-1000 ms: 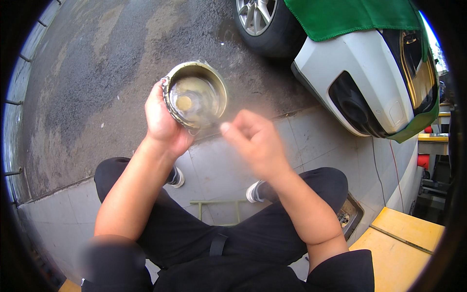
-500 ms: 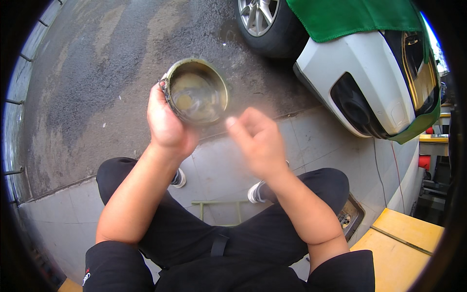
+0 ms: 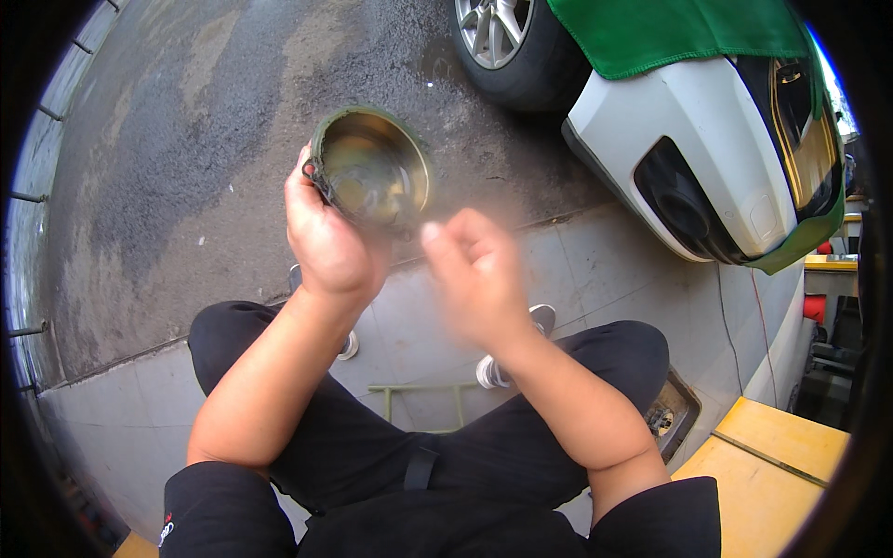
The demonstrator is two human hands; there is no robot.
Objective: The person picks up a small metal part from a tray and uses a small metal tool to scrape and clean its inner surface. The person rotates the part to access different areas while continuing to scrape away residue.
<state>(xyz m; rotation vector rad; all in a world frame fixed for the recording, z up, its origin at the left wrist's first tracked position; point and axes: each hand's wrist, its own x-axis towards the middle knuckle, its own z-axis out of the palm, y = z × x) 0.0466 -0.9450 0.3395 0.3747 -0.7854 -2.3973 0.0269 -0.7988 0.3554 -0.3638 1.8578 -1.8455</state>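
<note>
A round, bowl-shaped part (image 3: 370, 177) is held up in front of me, with a shiny yellowish-grey inside and a dark greenish rim. My left hand (image 3: 330, 246) grips its left side and underside, and a small dark loop shows on the rim by the fingers. Just off the lower right of the rim is my right hand (image 3: 479, 270), blurred by motion. Its fingers are curled in with the thumb toward them; whatever they may hold cannot be made out.
A white car bumper (image 3: 688, 158) lies under a green cover (image 3: 688, 37) at the right, near a wheel (image 3: 507, 42). A low greenish metal frame (image 3: 423, 389) stands between my legs. At lower right are a dark tray (image 3: 677, 418) and a yellow surface (image 3: 744, 474).
The bowl-shaped part has shifted slightly left and up, tilting a little in my left hand. My right hand has moved a bit left, still curled beside the rim.
</note>
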